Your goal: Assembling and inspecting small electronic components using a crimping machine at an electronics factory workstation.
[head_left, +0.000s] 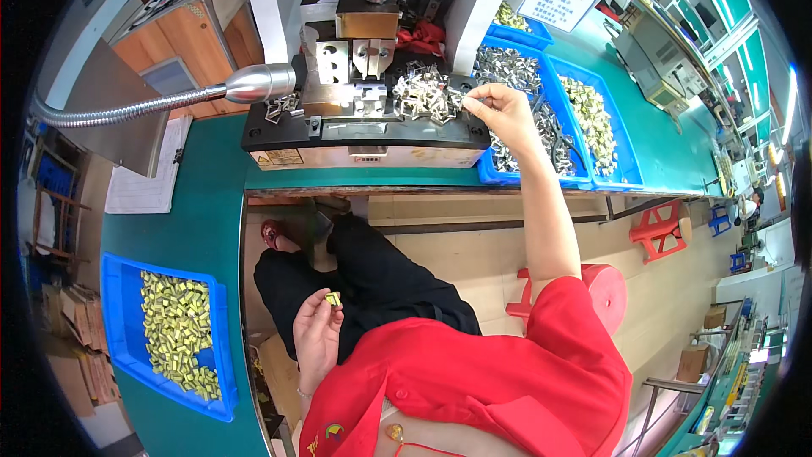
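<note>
The green bench point(203, 169) spreads widest in front of me, and on it stands the press point(366, 24). A blue tray of metal parts point(541, 178) sits just right of its base, and another blue tray point(121, 322), partly filled with yellow-green pieces, lies to my left. My right hand point(507, 116) reaches to the edge of a heap of metal pieces point(420, 95) on the press base, fingertips drawn close; whether they grip one I cannot tell. Low before my lap, my left hand point(316, 337) pinches one small yellow-green piece point(333, 299) between thumb and fingers.
</note>
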Available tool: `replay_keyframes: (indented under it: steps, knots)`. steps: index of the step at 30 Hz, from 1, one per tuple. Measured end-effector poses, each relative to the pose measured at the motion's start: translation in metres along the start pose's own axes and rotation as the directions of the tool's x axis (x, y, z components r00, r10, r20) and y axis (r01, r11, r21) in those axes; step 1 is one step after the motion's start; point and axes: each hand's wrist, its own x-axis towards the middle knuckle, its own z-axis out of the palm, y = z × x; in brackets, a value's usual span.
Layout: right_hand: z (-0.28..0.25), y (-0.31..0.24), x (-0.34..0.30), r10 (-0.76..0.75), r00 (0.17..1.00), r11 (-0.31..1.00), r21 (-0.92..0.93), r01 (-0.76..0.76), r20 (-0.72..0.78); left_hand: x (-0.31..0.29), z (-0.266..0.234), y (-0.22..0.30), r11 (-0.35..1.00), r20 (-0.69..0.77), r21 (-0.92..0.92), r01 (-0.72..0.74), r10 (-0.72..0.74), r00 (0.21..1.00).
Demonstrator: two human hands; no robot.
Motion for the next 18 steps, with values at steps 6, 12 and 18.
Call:
replay_keyframes:
  steps: [6,12,18]
  knots:
    - [0.001,0.001,0.0,0.061,0.997,0.998,0.026,-0.06,-0.053,-0.001,-0.004,0.0,1.0,-0.02,0.002,-0.005,0.005,1.0]
    - [0.0,0.006,0.0,-0.025,0.997,0.984,0.173,0.037,-0.07,-0.001,-0.004,0.0,1.0,-0.019,0.008,0.001,0.0,1.0]
    - [-0.002,-0.029,-0.027,0.083,0.997,0.858,0.509,-0.072,0.002,-0.001,-0.004,0.001,1.0,-0.003,0.018,-0.012,0.012,1.0]
